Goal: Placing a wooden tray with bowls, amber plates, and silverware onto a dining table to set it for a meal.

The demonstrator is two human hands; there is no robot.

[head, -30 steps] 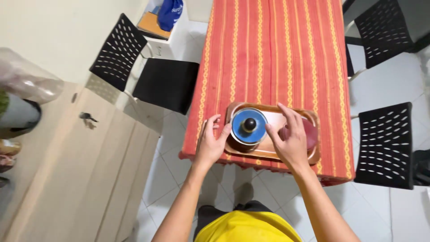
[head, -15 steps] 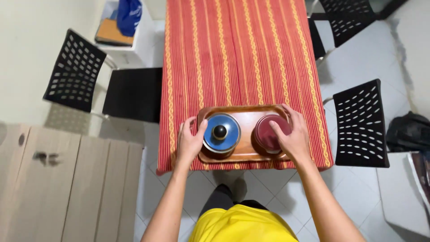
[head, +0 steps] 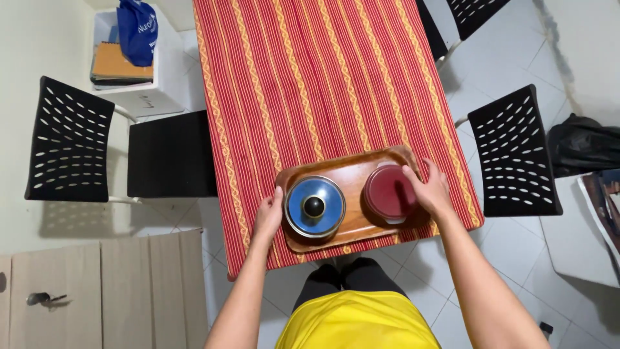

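While the person stands at the near end of the table, both hands are at a wooden tray point(head: 354, 173) that lies on the red and yellow striped tablecloth point(head: 323, 84), close to the table's near edge. The left hand point(head: 268, 218) rests against the tray's left end, fingers extended along the rim; whether they curl under it cannot be told. The right hand point(head: 431, 192) lies at the tray's right end, fingers spread over the rim and touching the side of the dark red lidded bowl point(head: 389, 193); it is not clamped on anything visible.

On the tray, a pot with a blue lid and black knob point(head: 315, 207) stands at the left, the red bowl just beside it at the right, the two apart.

Assessment: the load is two separate lidded vessels, so the tray should be kept level, held evenly at both ends, with thumbs on the rim rather than on the vessels, and moved slowly so that nothing slides.

Further off, black perforated chairs stand either side, left chair point(head: 71, 142) and right chair point(head: 513, 152). A white box with a blue bag point(head: 137, 29) sits far left.
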